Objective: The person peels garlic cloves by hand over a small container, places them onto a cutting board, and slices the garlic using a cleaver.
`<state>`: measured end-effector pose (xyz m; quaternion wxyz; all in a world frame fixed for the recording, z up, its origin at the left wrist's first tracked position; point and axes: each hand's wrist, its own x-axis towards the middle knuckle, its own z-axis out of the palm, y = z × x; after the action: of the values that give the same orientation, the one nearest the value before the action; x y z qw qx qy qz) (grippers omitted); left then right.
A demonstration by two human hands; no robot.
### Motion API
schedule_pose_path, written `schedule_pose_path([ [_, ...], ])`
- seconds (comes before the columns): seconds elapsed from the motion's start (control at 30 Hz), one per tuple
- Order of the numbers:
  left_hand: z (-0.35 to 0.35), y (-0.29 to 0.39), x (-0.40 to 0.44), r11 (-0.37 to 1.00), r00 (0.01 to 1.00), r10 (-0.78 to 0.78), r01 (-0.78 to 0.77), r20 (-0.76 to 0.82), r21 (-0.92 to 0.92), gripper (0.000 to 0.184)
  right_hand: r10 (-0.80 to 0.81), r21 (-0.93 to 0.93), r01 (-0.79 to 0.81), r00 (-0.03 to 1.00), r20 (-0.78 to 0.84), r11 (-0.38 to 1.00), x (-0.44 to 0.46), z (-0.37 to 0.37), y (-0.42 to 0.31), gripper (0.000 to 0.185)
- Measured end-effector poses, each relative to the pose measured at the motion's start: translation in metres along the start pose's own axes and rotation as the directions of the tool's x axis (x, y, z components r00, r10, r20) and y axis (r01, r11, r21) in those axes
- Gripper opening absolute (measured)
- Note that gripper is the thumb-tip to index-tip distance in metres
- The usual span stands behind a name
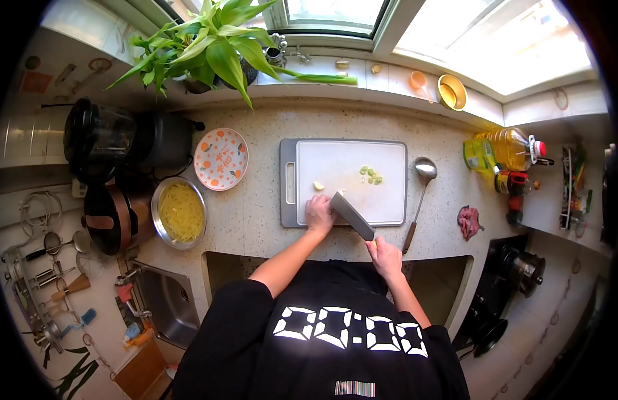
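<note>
My right hand (pixel 387 257) grips the handle of a cleaver (pixel 352 215), its broad blade slanting over the lower edge of the white cutting board (pixel 309 160). Against the blade's left side, my left hand (pixel 319 213) rests on the board with its fingers curled down. Whatever those fingers press is hidden. A small pale piece (pixel 341 193) shows by the blade's tip. Above my left hand lies a garlic clove (pixel 318 186). Chopped green onion (pixel 371 177) sits in a small cluster on the board's right half.
Left of the board are a patterned plate (pixel 221 159) and a metal bowl of yellow shreds (pixel 181 211). To the right lie a ladle (pixel 425 169) and some raw meat (pixel 468 222). An oil bottle (pixel 512 148) stands farther right. A sink (pixel 165 303) is at lower left.
</note>
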<state>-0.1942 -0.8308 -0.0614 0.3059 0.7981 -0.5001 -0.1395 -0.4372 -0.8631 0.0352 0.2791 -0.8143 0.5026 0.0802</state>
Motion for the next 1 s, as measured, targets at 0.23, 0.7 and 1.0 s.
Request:
schedule_pose_path([
  [0.23,0.002,0.000,0.000,0.999,1.000,-0.021,0.020,0.023,0.039,0.019,0.040,0.005,-0.041,0.997,0.058,0.999,0.009,-0.005,-0.006,0.051],
  [0.7,0.006,-0.002,-0.003,0.996,0.997,-0.049,0.044,0.059,0.077,0.015,0.021,0.046,-0.023,0.999,0.046,0.999,0.034,0.010,-0.006,0.051],
  [1.0,0.007,0.007,-0.002,0.996,0.994,-0.084,0.082,-0.069,-0.032,0.011,0.021,0.229,-0.009,0.998,-0.052,0.973,0.025,0.015,0.020,0.045],
])
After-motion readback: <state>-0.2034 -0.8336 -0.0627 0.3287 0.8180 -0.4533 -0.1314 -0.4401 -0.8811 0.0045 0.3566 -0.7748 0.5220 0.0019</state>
